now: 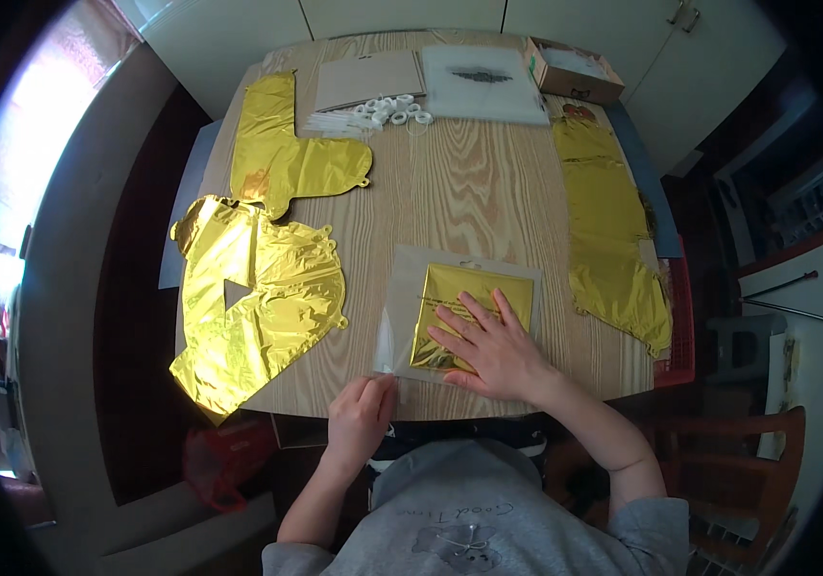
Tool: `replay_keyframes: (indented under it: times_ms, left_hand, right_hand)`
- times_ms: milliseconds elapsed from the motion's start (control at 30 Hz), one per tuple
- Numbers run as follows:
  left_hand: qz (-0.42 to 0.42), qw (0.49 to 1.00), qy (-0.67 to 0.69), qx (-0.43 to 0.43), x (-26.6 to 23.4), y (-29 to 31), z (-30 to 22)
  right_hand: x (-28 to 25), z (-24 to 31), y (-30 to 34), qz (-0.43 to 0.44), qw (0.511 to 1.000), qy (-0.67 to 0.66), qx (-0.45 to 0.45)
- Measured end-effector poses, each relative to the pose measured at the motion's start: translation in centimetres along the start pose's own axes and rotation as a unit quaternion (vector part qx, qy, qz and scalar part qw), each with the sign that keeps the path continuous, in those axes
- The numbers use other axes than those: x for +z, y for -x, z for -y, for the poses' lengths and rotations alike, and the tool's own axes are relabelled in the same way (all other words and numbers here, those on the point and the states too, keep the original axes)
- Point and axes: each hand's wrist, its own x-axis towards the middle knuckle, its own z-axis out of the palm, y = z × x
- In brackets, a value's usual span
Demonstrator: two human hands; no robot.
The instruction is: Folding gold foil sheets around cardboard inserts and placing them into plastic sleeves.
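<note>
A clear plastic bag (pixel 394 288) lies near the table's front edge, with a folded gold foil balloon (pixel 437 280) inside it. My right hand (pixel 498 352) presses flat on the bag over the gold foil, fingers spread. At the bag's lower left corner, my left hand (pixel 362 415) is closed with its fingers pinched on the plastic. A thin whitish strip (pixel 385 331) shows along the bag's left side; its kind is unclear.
Flat gold foil balloons lie at left (pixel 263 288), far left (pixel 277 144) and along the right edge (pixel 608 221). Towards the back are white ribbon rolls (pixel 398 111), white straws (pixel 337 123), a cardboard stack (pixel 368 79), a pile of clear bags (pixel 484 86) and a cardboard box (pixel 575 72).
</note>
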Motion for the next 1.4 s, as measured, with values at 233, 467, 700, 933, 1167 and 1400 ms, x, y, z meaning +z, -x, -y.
replay_keyframes:
  times_ms: [233, 467, 700, 933, 1167, 1400]
  left_hand:
    - [0.034, 0.999, 0.016, -0.005, -0.4, -0.4, -0.1]
    - [0.061, 0.997, 0.034, -0.025, -0.5, -0.9, -0.1]
    - [0.065, 0.997, 0.015, -0.026, -1.8, -0.1, 0.5]
    - [0.017, 0.999, -0.032, -0.010, -0.8, 0.6, 0.4]
    - [0.015, 1.000, -0.024, -0.010, -0.3, -0.1, 0.2]
    - [0.020, 1.000, -0.019, 0.007, -0.2, -0.2, 0.4]
  right_hand:
    - [0.0, 0.0, -0.1, 0.000, 1.000, -0.002, 0.000]
    - [0.3, 0.0, -0.5, 0.007, 1.000, -0.001, -0.011]
    - [0.2, 0.1, -1.4, 0.027, 0.999, 0.006, -0.020]
    - [0.4, 0.2, -1.3, 0.017, 1.000, 0.002, -0.015]
    - [0.5, 0.2, -1.3, 0.018, 1.000, 0.006, -0.019]
    - [0.4, 0.3, -1.3, 0.015, 0.999, 0.016, -0.023]
